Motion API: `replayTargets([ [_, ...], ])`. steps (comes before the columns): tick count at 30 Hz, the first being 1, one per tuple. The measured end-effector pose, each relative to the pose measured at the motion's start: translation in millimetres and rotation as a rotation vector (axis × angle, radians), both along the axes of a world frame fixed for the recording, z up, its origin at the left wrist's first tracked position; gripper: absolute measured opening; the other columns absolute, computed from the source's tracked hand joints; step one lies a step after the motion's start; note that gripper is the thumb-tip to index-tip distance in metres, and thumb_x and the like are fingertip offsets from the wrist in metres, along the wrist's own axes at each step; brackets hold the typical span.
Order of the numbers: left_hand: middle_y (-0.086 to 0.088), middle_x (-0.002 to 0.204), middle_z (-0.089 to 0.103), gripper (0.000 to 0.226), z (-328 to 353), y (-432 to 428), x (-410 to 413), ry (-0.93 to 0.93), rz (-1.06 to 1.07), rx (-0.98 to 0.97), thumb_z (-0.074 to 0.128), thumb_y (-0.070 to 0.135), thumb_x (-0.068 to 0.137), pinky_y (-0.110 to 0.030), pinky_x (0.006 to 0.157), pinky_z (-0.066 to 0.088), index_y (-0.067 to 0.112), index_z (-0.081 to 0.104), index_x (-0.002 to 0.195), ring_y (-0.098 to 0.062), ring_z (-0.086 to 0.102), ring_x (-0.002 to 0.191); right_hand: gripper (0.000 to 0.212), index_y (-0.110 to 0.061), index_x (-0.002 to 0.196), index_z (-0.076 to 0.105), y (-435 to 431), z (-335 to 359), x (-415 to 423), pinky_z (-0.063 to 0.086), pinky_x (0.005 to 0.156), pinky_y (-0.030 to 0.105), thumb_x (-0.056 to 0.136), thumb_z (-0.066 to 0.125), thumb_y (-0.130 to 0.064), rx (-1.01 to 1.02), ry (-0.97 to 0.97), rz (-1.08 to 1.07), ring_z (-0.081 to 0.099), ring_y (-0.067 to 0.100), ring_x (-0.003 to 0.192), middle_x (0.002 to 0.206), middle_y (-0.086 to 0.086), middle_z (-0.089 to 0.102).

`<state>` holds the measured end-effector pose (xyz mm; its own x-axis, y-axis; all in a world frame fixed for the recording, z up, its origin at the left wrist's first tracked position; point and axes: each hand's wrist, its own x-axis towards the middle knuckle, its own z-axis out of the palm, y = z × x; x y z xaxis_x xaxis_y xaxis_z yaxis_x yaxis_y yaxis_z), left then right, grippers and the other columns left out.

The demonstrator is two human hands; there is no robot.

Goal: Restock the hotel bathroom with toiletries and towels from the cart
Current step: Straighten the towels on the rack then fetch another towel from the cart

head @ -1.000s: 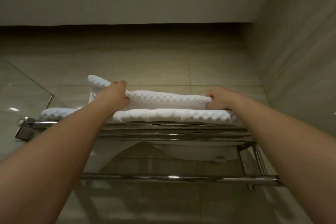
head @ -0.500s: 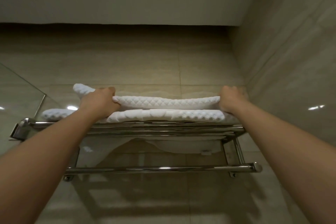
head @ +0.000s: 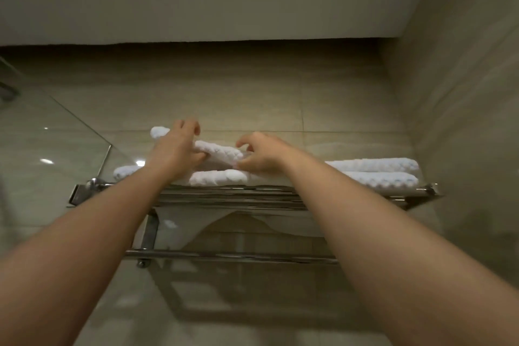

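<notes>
Two folded white quilted towels lie stacked on a chrome wall rack above eye level. The top towel sits on the bottom towel. My left hand grips the top towel near its left end, thumb under the fold. My right hand is close beside it with curled fingers, pinching the same towel near its middle. The towel's left tip pokes out behind my left hand. Both forearms reach up from the bottom of the view.
A chrome hanging bar runs below the shelf, with a white cloth draped behind it. A glass shower panel stands at the left. Tiled walls close in behind and at the right; the ceiling is just above.
My right hand has left the towel's right end and moved left to the middle, close to my left hand. The right half of both towels now shows uncovered.
</notes>
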<state>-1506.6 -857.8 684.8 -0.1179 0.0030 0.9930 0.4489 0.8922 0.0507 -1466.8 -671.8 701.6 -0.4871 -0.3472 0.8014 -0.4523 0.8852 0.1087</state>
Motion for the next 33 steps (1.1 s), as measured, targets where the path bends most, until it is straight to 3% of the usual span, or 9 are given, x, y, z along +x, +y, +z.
replayTargets([
  [4,-0.002,0.084,0.043,0.026,-3.4,-12.7,2.8,0.174,0.0,0.047,0.065,0.023,0.085,-0.031,0.064,0.039,0.013,0.042,0.09,-0.018,0.041,0.069,0.037,-0.019,0.115,0.057,-46.0,5.9,-21.4,0.045,0.08,0.034,0.085,0.06,-0.039,0.052,0.085,-0.088,0.057,0.026,0.103,0.117,0.005,0.061],
  [7,0.0,0.07,0.052,0.019,-7.1,-6.9,3.3,0.023,-0.041,-0.119,0.048,0.026,0.095,-0.026,0.056,0.035,0.015,0.052,0.08,-0.017,0.046,0.063,0.029,-0.017,0.113,0.059,-56.7,14.2,-35.0,0.036,0.072,0.031,0.093,0.05,-0.036,-0.075,0.246,-0.172,0.058,0.028,0.105,0.116,0.008,0.062],
  [10,-0.006,0.1,0.065,0.027,3.9,0.8,-4.7,-0.374,0.014,-0.263,0.041,0.023,0.097,-0.03,0.078,0.046,0.013,0.066,0.103,-0.02,0.057,0.088,0.029,-0.016,0.109,0.061,-49.7,17.1,-45.1,0.036,0.071,0.031,0.094,0.046,-0.036,-0.318,0.282,-0.124,0.059,0.029,0.104,0.114,0.008,0.063],
  [13,-0.005,0.12,0.06,0.032,25.2,-3.7,-15.6,-0.653,0.05,-0.188,0.046,0.028,0.093,-0.04,0.099,0.041,0.015,0.061,0.119,-0.022,0.055,0.106,0.03,-0.016,0.106,0.062,-45.9,12.6,-54.4,0.037,0.069,0.032,0.094,0.044,-0.038,-0.424,0.288,-0.064,0.059,0.031,0.1,0.11,0.009,0.064],
  [19,-0.014,0.146,0.036,0.057,38.1,4.9,-51.1,-0.63,0.199,-0.046,0.051,0.032,0.094,-0.041,0.106,0.033,0.008,0.033,0.143,-0.032,0.038,0.131,0.033,-0.015,0.104,0.063,-44.9,11.4,-58.1,0.039,0.069,0.032,0.096,0.04,-0.037,-0.419,0.355,-0.028,0.059,0.031,0.097,0.106,0.008,0.065],
  [25,-0.009,0.131,0.048,0.046,33.5,-2.5,-35.2,-0.836,0.156,-0.013,0.051,0.03,0.094,-0.033,0.093,0.035,0.006,0.045,0.133,-0.027,0.044,0.123,0.024,-0.019,0.078,0.055,-47.9,11.8,-64.7,0.035,0.063,0.03,0.089,0.047,-0.039,-0.107,0.21,0.003,0.053,0.027,0.079,0.087,0.006,0.062],
  [27,-0.012,0.134,0.048,0.046,27.0,-9.1,-25.4,-0.776,0.121,0.019,0.053,0.027,0.094,-0.033,0.09,0.037,0.004,0.045,0.133,-0.029,0.045,0.123,0.025,-0.019,0.075,0.052,-48.4,11.9,-64.8,0.035,0.062,0.03,0.088,0.049,-0.04,-0.082,0.177,0.01,0.056,0.028,0.082,0.082,0.004,0.059],
  [30,-0.016,0.131,0.053,0.043,11.1,-24.7,-23.8,-0.505,0.092,0.054,0.046,0.032,0.095,-0.039,0.098,0.04,0.005,0.053,0.126,-0.031,0.05,0.118,0.024,-0.02,0.082,0.054,-48.6,8.1,-62.1,0.036,0.065,0.031,0.089,0.05,-0.042,-0.083,0.198,-0.016,0.056,0.028,0.084,0.088,0.005,0.06],
  [33,-0.012,0.085,0.065,0.049,-23.0,-47.1,-24.8,-0.244,0.083,0.072,0.03,0.042,0.097,-0.04,0.076,0.049,0.008,0.063,0.085,-0.026,0.059,0.077,0.027,-0.018,0.092,0.056,-56.3,5.6,-54.4,0.036,0.067,0.031,0.091,0.049,-0.044,-0.049,0.249,-0.135,0.053,0.026,0.083,0.095,0.005,0.061],
])
